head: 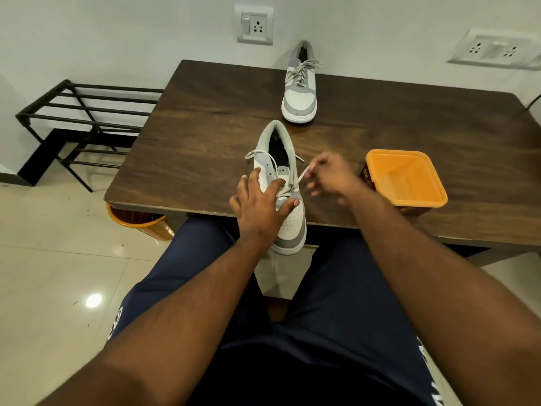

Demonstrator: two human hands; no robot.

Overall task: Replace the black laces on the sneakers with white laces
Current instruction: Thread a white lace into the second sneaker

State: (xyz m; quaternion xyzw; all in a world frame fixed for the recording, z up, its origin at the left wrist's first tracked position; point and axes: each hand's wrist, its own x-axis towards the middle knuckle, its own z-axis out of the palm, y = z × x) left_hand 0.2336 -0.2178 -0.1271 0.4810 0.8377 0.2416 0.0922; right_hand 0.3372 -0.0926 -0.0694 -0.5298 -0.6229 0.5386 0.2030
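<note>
At the table's (pixel 205 118) near edge, a sneaker (pixel 288 200) is pressed by the left hand's (pixel 260 205) spread fingers; its white lace (pixel 303 174) is pinched by the right hand (pixel 330 177).

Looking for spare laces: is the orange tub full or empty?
Empty: the orange tub shows only its bare inner floor.

A room in a home: a dark wooden table (pixel 205 136) against a white wall with sockets (pixel 254 26), a black shoe rack (pixel 85 118) beside it, glossy floor tiles (pixel 58 273), an orange bin (pixel 140 221) underneath.
</note>
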